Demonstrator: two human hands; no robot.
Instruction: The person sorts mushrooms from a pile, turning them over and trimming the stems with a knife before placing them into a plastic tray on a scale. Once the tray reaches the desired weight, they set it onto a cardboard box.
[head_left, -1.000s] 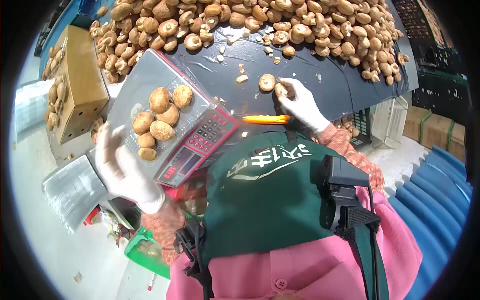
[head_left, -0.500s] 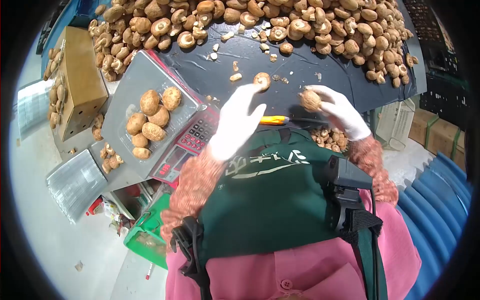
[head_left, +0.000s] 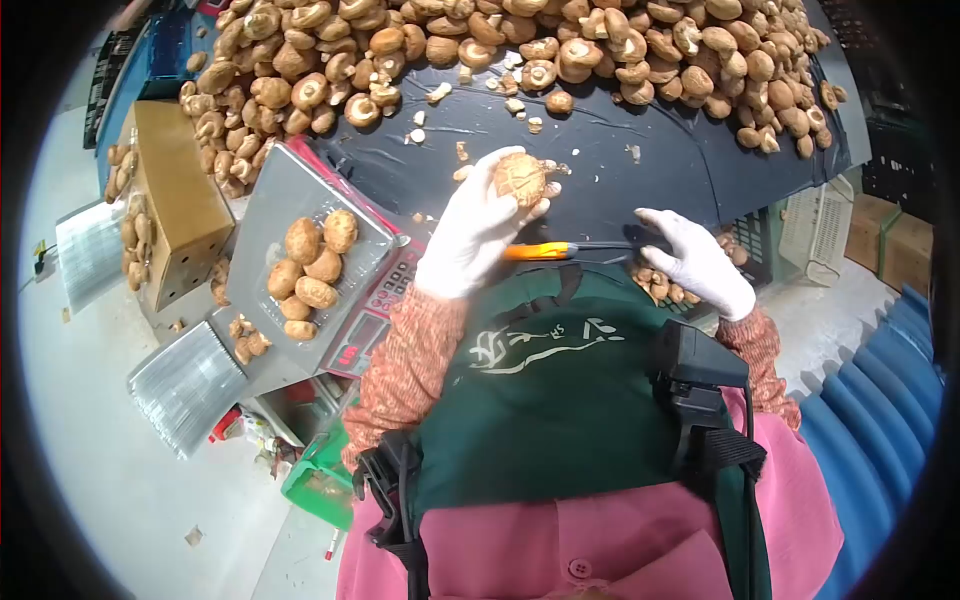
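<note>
In the head view my left hand, in a white glove, holds a brown shiitake mushroom, its cracked cap facing up, over the black table. My right hand, also gloved, is empty with thumb and fingers apart, above a crate of mushrooms at the table's near edge. Between the hands lies an orange-handled tool whose far end is dark. Left of my left hand, a scale bears a clear tray with several mushrooms.
A large pile of mushrooms covers the table's far side. Loose stem pieces are scattered on the black surface. A cardboard box and stacked clear trays stand at left. A green bin sits below.
My left hand has picked up a mushroom from the table. The mushroom in my right hand is gone from it, and that hand has opened and moved right, over the crate.
</note>
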